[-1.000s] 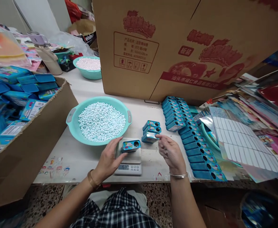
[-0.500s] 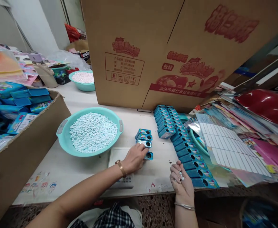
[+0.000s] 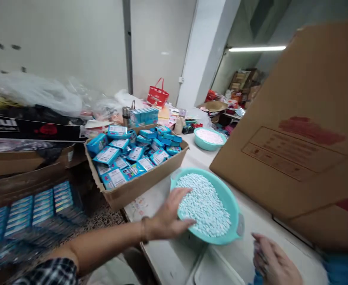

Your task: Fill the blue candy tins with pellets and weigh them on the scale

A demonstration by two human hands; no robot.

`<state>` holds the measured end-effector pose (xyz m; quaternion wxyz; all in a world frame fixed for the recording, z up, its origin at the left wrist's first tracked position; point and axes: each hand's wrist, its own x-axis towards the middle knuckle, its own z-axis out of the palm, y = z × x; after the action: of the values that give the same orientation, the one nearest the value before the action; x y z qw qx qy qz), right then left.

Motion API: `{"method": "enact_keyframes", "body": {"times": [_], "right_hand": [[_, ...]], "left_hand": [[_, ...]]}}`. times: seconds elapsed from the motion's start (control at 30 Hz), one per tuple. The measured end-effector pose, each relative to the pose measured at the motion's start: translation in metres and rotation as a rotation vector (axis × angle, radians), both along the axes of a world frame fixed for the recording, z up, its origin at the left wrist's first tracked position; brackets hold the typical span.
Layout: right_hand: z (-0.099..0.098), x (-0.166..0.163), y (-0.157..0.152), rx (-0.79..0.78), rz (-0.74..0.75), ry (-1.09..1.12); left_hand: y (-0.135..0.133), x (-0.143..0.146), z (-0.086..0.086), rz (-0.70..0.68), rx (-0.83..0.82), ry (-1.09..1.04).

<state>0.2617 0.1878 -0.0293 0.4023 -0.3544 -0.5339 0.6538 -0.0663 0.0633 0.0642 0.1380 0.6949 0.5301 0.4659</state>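
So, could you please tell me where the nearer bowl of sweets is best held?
I'd grip the grey handle at the bowl's right end, coming from outside: it juts past the rim, clear of the sweets. Supporting the opposite rim too would probably keep it level.

Black-and-white checked left sleeve (image 3: 50,272); 1 wristband (image 3: 144,229), blurred.

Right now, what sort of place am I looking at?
Probably a packing workshop: a basin of pale blue pellets, a cardboard box full of blue packs, and a large printed carton.
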Motion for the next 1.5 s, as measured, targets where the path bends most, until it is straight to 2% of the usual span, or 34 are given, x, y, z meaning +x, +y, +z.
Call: {"method": "enact_keyframes", "body": {"times": [0.07, 0.1, 0.17, 0.2, 0.3, 0.4, 0.47, 0.53, 0.67, 0.77, 0.87, 0.97, 1.17, 1.23, 1.3, 1.4, 1.5], "right_hand": [[0.007, -0.043, 0.016, 0.286, -0.084, -0.505], [0.011, -0.060, 0.023, 0.425, -0.077, -0.723], [0.024, -0.086, 0.035, 0.627, 0.005, -0.953], [0.032, -0.098, 0.041, 0.707, 0.008, -1.004], [0.063, -0.145, 0.059, 0.902, -0.015, -1.018], [0.096, -0.219, 0.081, 1.020, 0.092, -0.885], [0.113, -0.280, 0.100, 1.072, 0.155, -0.814], [0.125, -0.344, 0.121, 1.177, 0.175, -0.843], [0.135, -0.454, 0.161, 1.282, 0.049, -1.029], [0.135, -0.507, 0.182, 1.317, -0.059, -1.125], [0.130, -0.529, 0.193, 1.393, -0.036, -1.158], [0.125, -0.530, 0.193, 1.440, -0.013, -1.136], [0.120, -0.535, 0.185, 1.532, -0.043, -1.194], [0.122, -0.542, 0.182, 1.533, -0.034, -1.212], [0.125, -0.545, 0.179, 1.521, -0.033, -1.206], [0.129, -0.538, 0.173, 1.522, -0.024, -1.194], [0.136, -0.517, 0.160, 1.548, 0.001, -1.143]], "left_hand": [[0.003, -0.071, 0.030, 0.161, -0.019, 0.055], [0.008, -0.107, 0.043, 0.265, -0.009, 0.110], [0.024, -0.174, 0.062, 0.431, -0.027, 0.293], [0.035, -0.205, 0.070, 0.499, -0.072, 0.424], [0.074, -0.279, 0.079, 0.556, -0.139, 0.536], [0.118, -0.318, 0.070, 0.558, -0.206, 0.623], [0.146, -0.327, 0.058, 0.528, -0.238, 0.687], [0.169, -0.329, 0.044, 0.491, -0.257, 0.753], [0.195, -0.335, 0.022, 0.445, -0.280, 0.868], [0.199, -0.342, 0.016, 0.421, -0.284, 0.926], [0.195, -0.344, 0.021, 0.423, -0.281, 0.943], [0.180, -0.342, 0.035, 0.463, -0.263, 0.900], [0.117, -0.326, 0.066, 0.604, -0.190, 0.707], [0.092, -0.317, 0.073, 0.622, -0.157, 0.551], [0.070, -0.307, 0.078, 0.615, -0.104, 0.261], [0.045, -0.291, 0.082, 0.543, -0.101, -0.387], [0.029, -0.275, 0.083, 0.397, -0.255, -1.060]]}}
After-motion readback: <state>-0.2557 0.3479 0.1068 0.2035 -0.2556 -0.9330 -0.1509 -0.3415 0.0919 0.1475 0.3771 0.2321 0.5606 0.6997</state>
